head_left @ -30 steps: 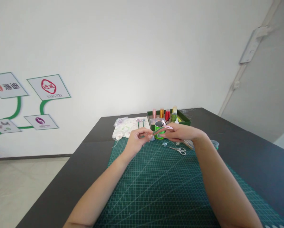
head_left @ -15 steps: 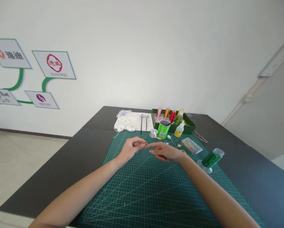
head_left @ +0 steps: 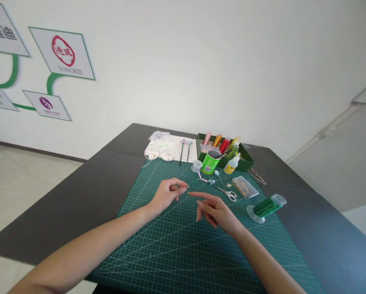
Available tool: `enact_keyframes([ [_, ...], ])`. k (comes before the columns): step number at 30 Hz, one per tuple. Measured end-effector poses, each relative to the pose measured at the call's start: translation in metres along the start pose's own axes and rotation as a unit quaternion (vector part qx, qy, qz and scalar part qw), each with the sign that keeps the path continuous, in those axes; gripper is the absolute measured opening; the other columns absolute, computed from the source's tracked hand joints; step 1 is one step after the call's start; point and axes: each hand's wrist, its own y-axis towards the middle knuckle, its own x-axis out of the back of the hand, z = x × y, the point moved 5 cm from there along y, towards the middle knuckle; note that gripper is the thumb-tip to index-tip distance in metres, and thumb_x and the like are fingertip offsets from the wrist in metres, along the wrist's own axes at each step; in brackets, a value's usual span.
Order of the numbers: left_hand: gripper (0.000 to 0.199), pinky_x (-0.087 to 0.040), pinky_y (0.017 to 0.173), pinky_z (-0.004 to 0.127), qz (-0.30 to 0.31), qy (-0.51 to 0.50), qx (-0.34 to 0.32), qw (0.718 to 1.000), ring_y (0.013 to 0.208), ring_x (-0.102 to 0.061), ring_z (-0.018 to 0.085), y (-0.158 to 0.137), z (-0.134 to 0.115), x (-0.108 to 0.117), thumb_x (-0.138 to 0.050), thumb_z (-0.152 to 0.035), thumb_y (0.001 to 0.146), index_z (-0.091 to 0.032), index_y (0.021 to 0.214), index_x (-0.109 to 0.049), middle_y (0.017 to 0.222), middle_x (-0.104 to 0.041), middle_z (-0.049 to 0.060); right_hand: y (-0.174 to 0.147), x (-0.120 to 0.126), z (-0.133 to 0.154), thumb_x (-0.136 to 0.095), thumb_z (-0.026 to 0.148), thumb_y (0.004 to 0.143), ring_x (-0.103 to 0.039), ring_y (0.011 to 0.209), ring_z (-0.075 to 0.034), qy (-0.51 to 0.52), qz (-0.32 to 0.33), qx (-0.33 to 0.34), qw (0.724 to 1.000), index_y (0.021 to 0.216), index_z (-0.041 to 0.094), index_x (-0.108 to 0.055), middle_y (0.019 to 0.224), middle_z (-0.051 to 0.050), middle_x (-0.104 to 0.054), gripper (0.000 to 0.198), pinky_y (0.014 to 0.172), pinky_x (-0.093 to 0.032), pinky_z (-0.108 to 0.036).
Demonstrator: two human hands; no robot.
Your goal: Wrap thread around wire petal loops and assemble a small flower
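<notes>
My left hand point(head_left: 169, 192) pinches a tiny brownish piece point(head_left: 187, 187) between thumb and forefinger, too small to name. Just to the right, my right hand point(head_left: 213, 210) has its forefinger stretched toward that piece, its tip a short gap away; the other fingers hang loosely bent, and I see nothing held in it. Both hands are above the green cutting mat point(head_left: 170, 249). Beyond the right hand lie small scissors point(head_left: 231, 196) with white handles, and a thin pink-and-white strand point(head_left: 203, 179) with pale blue petal-like pieces point(head_left: 212, 182).
A green can point(head_left: 210, 162), a glue bottle point(head_left: 231, 164) and a clear tub point(head_left: 196, 166) stand before a green box point(head_left: 247, 161) of thread spools. Nearby are a case of cotton swabs point(head_left: 245, 187), a green spool point(head_left: 267, 207), pliers point(head_left: 257, 176) and a white sheet point(head_left: 173, 143).
My right hand has drawn back and down, its forefinger parting from the left fingertips. The scissors have come into sight. The view has tilted downward.
</notes>
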Motion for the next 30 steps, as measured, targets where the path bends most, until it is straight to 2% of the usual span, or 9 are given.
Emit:
enact_keyframes([
  [2,0.035,-0.03,0.048,0.022,0.001,-0.029,0.016,0.999,0.045,-0.042,0.009,0.003,0.004,-0.002,-0.081,-0.043,0.079,-0.013,0.096,-0.074,0.05,-0.052,-0.006,-0.004,0.006,0.0,-0.062,0.053,0.095,-0.038,0.033,-0.004,0.017,-0.029,0.001,0.999,0.136,0.014,-0.065,0.071,-0.004,-0.075,0.056,0.034,-0.023,-0.019],
  [5,0.037,-0.027,0.046,0.021,-0.007,-0.063,0.027,0.998,0.045,-0.039,0.007,0.008,0.01,-0.002,-0.085,-0.042,0.074,-0.013,0.095,-0.075,0.05,-0.051,-0.006,-0.008,0.017,0.002,-0.065,0.054,0.093,-0.039,0.034,-0.004,0.029,-0.056,0.001,0.998,0.128,0.014,-0.069,0.064,-0.001,-0.07,0.053,0.035,-0.023,-0.019],
  [10,0.042,-0.017,0.043,0.021,-0.021,-0.148,0.047,0.988,0.043,-0.033,0.003,0.016,0.023,0.015,-0.092,-0.041,0.066,-0.013,0.093,-0.076,0.06,-0.061,-0.003,-0.009,0.032,0.003,-0.065,0.057,0.091,-0.039,0.034,-0.005,0.025,-0.104,0.003,0.994,0.125,0.014,-0.071,0.055,0.004,-0.059,0.054,0.035,-0.022,-0.019],
  [12,0.045,-0.014,0.042,0.021,-0.02,-0.185,0.06,0.981,0.042,-0.032,0.002,0.017,0.029,0.023,-0.095,-0.039,0.063,-0.013,0.094,-0.076,0.067,-0.066,0.0,-0.008,0.033,0.002,-0.063,0.058,0.092,-0.04,0.034,-0.006,0.005,-0.116,0.009,0.993,0.126,0.014,-0.07,0.056,0.004,-0.06,0.055,0.035,-0.023,-0.019],
  [16,0.044,-0.012,0.043,0.021,-0.021,-0.208,0.064,0.976,0.043,-0.032,0.001,0.02,0.035,0.035,-0.097,-0.036,0.061,-0.011,0.092,-0.078,0.067,-0.065,0.001,-0.005,0.035,-0.002,-0.056,0.055,0.094,-0.044,0.036,-0.009,-0.073,-0.137,0.033,0.987,0.125,0.013,-0.07,0.059,0.001,-0.063,0.054,0.039,-0.031,-0.022],
  [19,0.041,-0.013,0.043,0.021,-0.019,-0.214,0.061,0.975,0.044,-0.032,0.001,0.021,0.035,0.036,-0.096,-0.034,0.063,-0.011,0.091,-0.078,0.069,-0.066,0.002,-0.007,0.043,-0.001,-0.05,0.046,0.098,-0.048,0.04,-0.011,-0.176,-0.19,0.062,0.964,0.123,0.013,-0.072,0.057,0.002,-0.059,0.047,0.044,-0.037,-0.025],
  [22,0.04,-0.014,0.043,0.02,-0.026,-0.222,0.051,0.973,0.044,-0.033,0.001,0.021,0.033,0.036,-0.096,-0.033,0.063,-0.011,0.092,-0.079,0.07,-0.065,0.002,-0.011,0.051,0.008,-0.046,0.037,0.1,-0.053,0.049,-0.015,-0.302,-0.231,0.102,0.919,0.12,0.014,-0.075,0.056,0.001,-0.058,0.042,0.052,-0.04,-0.027],
  [26,0.043,-0.014,0.042,0.02,-0.047,-0.227,0.039,0.972,0.044,-0.034,0.002,0.021,0.031,0.039,-0.097,-0.031,0.06,-0.01,0.093,-0.079,0.068,-0.064,0.002,-0.013,0.056,0.015,-0.043,0.031,0.102,-0.067,0.066,-0.021,-0.389,-0.22,0.132,0.885,0.119,0.016,-0.077,0.07,-0.005,-0.072,0.041,0.064,-0.049,-0.031],
  [30,0.046,-0.015,0.042,0.019,-0.073,-0.226,0.024,0.971,0.045,-0.037,0.002,0.02,0.026,0.042,-0.098,-0.032,0.057,-0.01,0.093,-0.079,0.072,-0.067,0.003,-0.013,0.059,0.012,-0.043,0.026,0.102,-0.075,0.085,-0.025,-0.441,-0.191,0.151,0.864,0.122,0.02,-0.076,0.099,-0.009,-0.081,0.039,0.076,-0.055,-0.035],
])
